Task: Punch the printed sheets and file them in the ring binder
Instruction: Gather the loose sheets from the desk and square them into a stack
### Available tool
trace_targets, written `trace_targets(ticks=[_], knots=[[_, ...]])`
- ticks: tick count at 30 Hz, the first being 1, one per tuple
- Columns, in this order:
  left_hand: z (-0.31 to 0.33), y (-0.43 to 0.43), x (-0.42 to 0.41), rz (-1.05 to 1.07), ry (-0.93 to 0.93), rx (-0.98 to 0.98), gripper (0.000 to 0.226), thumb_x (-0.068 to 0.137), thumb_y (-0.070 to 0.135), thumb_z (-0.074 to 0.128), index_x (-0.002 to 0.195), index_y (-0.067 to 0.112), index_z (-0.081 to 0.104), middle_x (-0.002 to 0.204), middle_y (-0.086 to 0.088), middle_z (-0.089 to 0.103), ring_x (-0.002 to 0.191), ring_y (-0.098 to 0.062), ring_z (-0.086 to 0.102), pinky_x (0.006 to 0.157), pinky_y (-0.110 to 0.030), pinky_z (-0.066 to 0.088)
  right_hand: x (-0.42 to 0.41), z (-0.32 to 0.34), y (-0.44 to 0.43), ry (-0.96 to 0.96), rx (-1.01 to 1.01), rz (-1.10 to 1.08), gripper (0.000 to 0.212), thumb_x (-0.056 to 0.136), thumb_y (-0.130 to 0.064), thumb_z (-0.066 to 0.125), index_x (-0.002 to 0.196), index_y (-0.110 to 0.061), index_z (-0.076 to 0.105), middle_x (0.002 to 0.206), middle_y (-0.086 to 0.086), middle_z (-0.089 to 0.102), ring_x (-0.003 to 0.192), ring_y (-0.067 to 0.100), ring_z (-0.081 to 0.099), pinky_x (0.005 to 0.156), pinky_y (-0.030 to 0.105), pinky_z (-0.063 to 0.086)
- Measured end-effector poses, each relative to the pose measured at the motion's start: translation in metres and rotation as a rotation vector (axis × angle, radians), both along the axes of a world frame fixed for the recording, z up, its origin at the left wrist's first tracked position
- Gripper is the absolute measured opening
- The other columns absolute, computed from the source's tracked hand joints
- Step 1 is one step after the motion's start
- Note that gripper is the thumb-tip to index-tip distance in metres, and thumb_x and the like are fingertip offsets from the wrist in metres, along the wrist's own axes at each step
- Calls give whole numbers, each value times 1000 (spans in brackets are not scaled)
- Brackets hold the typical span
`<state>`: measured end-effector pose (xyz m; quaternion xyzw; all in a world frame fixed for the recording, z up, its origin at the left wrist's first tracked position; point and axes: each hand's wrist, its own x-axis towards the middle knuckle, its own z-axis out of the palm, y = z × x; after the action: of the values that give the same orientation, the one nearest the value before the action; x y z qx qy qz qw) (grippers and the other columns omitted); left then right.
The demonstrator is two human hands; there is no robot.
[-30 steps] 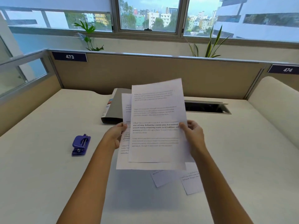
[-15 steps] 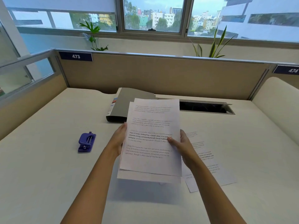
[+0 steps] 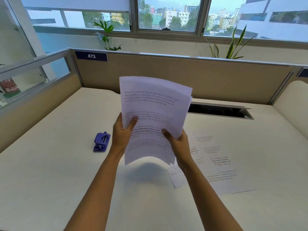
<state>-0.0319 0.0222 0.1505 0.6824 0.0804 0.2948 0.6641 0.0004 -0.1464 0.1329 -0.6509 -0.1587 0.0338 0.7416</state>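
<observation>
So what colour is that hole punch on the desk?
Purple; the hole punch shows clearly in the head view, left of the left hand.

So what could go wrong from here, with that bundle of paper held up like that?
The stack of printed white sheets is bowed and unevenly fanned between the left hand and right hand, so punched holes may not line up. A few loose printed pages lie on the cream desk and might be left out. The small purple hole punch needs a freed hand, so sheets could slip.
</observation>
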Motion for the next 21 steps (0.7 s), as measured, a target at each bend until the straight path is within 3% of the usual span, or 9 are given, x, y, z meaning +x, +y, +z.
trace_targets(ticks=[3,7,10,13,17,21], knots=[[-10,12,-9,43,31,12,20,86,19,64,100,30,54,88,10,63,76,-12,65,56,-15,56,-7,-12,4,49,-42,-6,19,78,-33,67,94,-31,60,90,-6,69,83,17,68,67,26,57],[-18,21,-14,43,79,-23,10,86,17,63,93,24,59,82,3,65,74,-21,65,51,-16,55,-12,-18,10,105,-63,-17,9,86,-20,65,88,-28,61,88,-3,68,81,16,67,63,23,57],[-10,23,-16,42,57,1,11,88,19,60,88,30,58,79,4,65,61,-10,67,48,-14,53,-13,-10,15,72,-45,-49,10,87,-18,63,86,-28,62,85,-4,68,69,10,67,56,20,55],[-2,27,-17,22,34,18,10,88,18,61,94,26,59,81,6,64,62,0,67,49,-13,52,-13,-3,17,41,-46,-64,12,87,-21,64,88,-32,60,84,-9,67,68,11,67,56,21,55],[-10,37,-22,15,114,103,23,84,20,66,106,12,61,83,9,64,69,-7,64,50,-10,52,-15,-13,13,97,-35,-30,10,85,-21,66,91,-27,62,89,-5,68,78,12,66,59,20,55],[-31,45,-27,-36,218,98,28,85,21,64,111,9,63,86,9,65,79,-13,63,56,-14,53,-18,-26,11,138,-60,-18,10,86,-19,64,93,-26,63,92,-2,69,83,16,66,61,19,56]])
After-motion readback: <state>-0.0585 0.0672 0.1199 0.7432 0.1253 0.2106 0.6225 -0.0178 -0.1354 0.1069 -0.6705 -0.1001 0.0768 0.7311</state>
